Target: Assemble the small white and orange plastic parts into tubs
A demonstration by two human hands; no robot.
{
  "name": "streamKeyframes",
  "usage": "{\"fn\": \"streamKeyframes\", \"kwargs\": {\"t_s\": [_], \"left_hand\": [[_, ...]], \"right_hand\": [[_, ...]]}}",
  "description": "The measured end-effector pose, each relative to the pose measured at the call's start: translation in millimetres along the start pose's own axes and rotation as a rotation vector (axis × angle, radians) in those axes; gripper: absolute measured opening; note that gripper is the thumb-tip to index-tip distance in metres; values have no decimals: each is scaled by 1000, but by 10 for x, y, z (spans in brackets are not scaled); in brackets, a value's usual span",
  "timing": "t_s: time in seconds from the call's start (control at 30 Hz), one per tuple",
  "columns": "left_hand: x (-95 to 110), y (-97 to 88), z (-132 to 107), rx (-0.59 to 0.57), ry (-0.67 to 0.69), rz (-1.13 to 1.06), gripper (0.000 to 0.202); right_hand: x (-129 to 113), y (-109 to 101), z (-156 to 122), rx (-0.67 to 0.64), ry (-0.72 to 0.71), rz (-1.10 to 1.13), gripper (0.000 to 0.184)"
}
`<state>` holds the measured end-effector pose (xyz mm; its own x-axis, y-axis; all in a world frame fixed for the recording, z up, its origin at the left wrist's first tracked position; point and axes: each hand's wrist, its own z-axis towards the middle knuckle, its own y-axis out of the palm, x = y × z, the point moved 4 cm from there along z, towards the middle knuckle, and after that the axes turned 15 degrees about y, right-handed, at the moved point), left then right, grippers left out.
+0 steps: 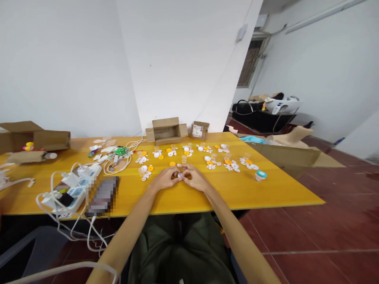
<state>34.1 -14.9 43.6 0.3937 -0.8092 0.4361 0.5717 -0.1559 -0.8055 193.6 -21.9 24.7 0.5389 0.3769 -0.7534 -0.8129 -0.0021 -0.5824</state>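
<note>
Both my hands rest on the yellow table (207, 193), fingertips meeting. My left hand (166, 178) and my right hand (194, 177) pinch a small white round plastic part (179, 174) between them. Just beyond my fingers lie several small yellow discs (172, 163), white perforated pieces (145, 173) and little clear cups (184, 159), scattered in groups across the table's middle. A small clear jar with a teal lid (260, 175) stands to the right of my right hand.
A white power strip with plugs and cables (71, 191) and a blurred phone (102, 195) lie at the left. Open cardboard boxes (166, 130) stand at the back; another box (35, 140) at far left. A large flattened carton (284, 156) lies right of the table.
</note>
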Motion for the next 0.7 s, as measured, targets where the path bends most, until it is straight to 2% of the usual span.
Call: {"fn": "streamKeyframes", "kwargs": {"t_s": [0.23,0.7], "left_hand": [[13,-6,12,3,27,-5,14],[22,-8,13,1,10,-4,16]], "right_hand": [[20,16,0,-34,8,38,12],[41,20,3,-21,-47,-5,14]]}}
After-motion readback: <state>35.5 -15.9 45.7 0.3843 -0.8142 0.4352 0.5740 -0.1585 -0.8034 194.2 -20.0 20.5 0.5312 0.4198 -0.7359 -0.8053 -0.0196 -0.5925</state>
